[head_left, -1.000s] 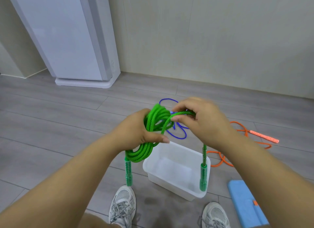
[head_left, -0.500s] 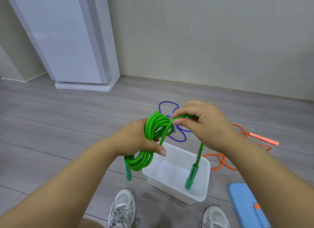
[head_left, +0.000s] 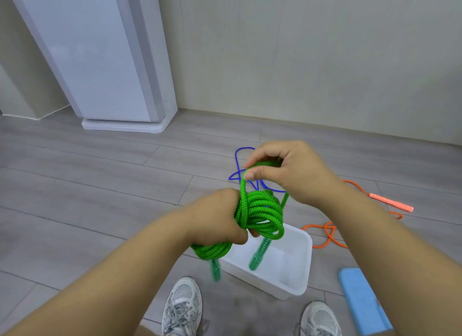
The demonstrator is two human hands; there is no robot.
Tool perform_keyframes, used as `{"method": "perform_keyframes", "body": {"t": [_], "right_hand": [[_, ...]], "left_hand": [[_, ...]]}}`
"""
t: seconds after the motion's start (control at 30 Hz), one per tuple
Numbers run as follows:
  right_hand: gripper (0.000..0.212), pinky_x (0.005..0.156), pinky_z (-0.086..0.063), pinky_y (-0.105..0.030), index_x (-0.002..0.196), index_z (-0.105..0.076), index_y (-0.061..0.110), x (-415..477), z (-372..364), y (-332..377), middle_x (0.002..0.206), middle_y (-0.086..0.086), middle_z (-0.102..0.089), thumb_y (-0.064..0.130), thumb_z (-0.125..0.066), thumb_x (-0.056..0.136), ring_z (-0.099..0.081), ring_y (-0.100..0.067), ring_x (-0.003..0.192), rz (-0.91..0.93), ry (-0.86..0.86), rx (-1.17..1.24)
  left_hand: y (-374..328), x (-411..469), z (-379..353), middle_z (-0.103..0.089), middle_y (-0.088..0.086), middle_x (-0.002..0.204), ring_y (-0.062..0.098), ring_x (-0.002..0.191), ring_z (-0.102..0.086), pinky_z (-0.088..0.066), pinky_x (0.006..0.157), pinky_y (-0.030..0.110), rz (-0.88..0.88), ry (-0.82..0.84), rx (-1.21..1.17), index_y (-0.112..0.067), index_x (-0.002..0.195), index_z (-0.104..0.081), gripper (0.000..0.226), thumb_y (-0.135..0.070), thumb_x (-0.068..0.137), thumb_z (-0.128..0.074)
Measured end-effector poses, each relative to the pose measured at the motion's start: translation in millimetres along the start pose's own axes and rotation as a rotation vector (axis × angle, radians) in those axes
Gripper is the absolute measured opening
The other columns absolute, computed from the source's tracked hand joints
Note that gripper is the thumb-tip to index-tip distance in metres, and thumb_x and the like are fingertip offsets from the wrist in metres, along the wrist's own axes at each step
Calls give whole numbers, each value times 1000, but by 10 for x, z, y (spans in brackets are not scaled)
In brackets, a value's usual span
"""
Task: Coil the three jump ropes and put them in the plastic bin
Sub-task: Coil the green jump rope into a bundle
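Green jump rope [head_left: 260,215] is hanging in thick, bumpy woven loops from the left hand [head_left: 217,218], which is curling its fingers tight round the bundle. Just above it, the right hand [head_left: 287,170] is pinching one strand between thumb and fingers. Two ridged green handles [head_left: 257,258] are dangling down, one over the smooth white plastic bin [head_left: 309,255] sitting on the grey floor. Behind the bin a thin blue rope [head_left: 240,155] is lying in loose loops, and an orange rope [head_left: 325,231] is lying tangled to the right.
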State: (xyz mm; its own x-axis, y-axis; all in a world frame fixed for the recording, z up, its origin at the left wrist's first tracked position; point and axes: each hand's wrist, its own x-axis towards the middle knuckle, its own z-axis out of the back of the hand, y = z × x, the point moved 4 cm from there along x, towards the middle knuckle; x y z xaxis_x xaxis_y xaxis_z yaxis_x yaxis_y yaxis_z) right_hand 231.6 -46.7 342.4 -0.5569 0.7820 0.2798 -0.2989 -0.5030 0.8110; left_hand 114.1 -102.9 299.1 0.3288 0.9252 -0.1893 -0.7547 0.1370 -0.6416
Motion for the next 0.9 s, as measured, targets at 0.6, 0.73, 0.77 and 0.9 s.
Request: {"method": "perform_keyframes", "body": {"t": [0.6, 0.73, 0.77, 0.9], "right_hand": [[6, 55, -38, -20, 81, -70, 21, -111, -31, -192, 57, 17, -62, 22, -65, 84, -46, -2, 49, -170, 123, -92], [12, 67, -45, -31, 78, -68, 24, -176, -43, -120, 66, 10, -65, 27, -61, 87, -57, -21, 69, -156, 121, -205], [14, 67, -45, -29, 75, -65, 29, -191, -55, -99, 66, 11, -64, 28, -60, 88, -57, -21, 69, -154, 129, -226], [20, 68, -46, -32, 69, -61, 32, -238, -89, -60, 66, 9, -61, 31, -57, 89, -55, -15, 67, -172, 163, -280]], "left_hand": [[-10, -110, 352, -70, 13, 65, 21, 58, -68, -49, 51, 25, -70, -579, -734, -9, 101, -57, 39, 11, 71, -71], [75, -136, 397, -69, 21, 74, 39, 73, -67, -55, 68, 46, -11, -721, -603, -15, 85, -61, 30, -12, 58, -72], [86, -140, 397, -69, 20, 73, 38, 75, -66, -54, 68, 45, 3, -744, -575, -16, 83, -61, 28, -16, 56, -70], [129, -141, 404, -70, 8, 65, 28, 70, -68, -54, 61, 33, 51, -813, -570, -13, 88, -60, 25, -15, 66, -72]]}}
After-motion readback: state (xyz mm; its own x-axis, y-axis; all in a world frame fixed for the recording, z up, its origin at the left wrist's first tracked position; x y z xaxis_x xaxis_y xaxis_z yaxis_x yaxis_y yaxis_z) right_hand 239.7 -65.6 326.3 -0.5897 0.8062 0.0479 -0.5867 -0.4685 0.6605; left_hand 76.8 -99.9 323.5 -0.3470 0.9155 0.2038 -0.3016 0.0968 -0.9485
